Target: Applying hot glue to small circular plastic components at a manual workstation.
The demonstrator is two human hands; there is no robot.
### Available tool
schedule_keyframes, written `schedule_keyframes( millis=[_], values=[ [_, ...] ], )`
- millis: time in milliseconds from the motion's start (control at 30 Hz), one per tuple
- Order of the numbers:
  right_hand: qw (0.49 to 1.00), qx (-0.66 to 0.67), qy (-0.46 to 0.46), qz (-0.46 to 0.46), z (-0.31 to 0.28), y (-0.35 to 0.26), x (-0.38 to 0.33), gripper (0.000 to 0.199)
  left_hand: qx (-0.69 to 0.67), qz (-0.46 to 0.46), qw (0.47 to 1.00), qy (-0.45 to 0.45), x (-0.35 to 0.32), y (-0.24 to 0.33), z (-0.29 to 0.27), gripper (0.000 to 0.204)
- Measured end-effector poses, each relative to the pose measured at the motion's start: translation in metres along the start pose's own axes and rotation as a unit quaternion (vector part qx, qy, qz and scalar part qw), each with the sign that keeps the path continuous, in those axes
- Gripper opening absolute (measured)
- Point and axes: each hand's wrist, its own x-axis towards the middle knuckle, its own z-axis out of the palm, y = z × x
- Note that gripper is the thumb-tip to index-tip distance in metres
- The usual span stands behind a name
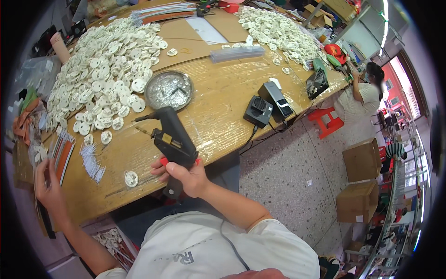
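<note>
Presently, right hand (188,179) wraps the handle of a black gun-shaped tool (175,135) (clock centre). Left hand (50,190) at 8 o'clock, fingers curled; cannot tell if pinching anything. Judged step: readying tool and part; next calls for tip meeting white disc (131,179), 7–8 o'clock. Metal dish (149,99), 12 o'clock: silvery scraps. Carton (361,160), 3 o'clock: contents unseen.
</note>
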Motion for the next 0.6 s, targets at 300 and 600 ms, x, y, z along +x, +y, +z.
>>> schedule_keyframes(
  millis=[300, 600],
  values=[
    [1.0, 0.013, -0.004, 0.008, 0.013, -0.024, -0.018, 0.051, -0.501, -0.313, 0.741, -0.317, -0.085, 0.133, -0.011, 0.016],
    [0.993, -0.111, 0.007, 0.047, 0.03, -0.007, -0.028, 0.052, -0.549, -0.339, 0.682, -0.344, -0.12, 0.142, 0.0, 0.01]
  ],
)
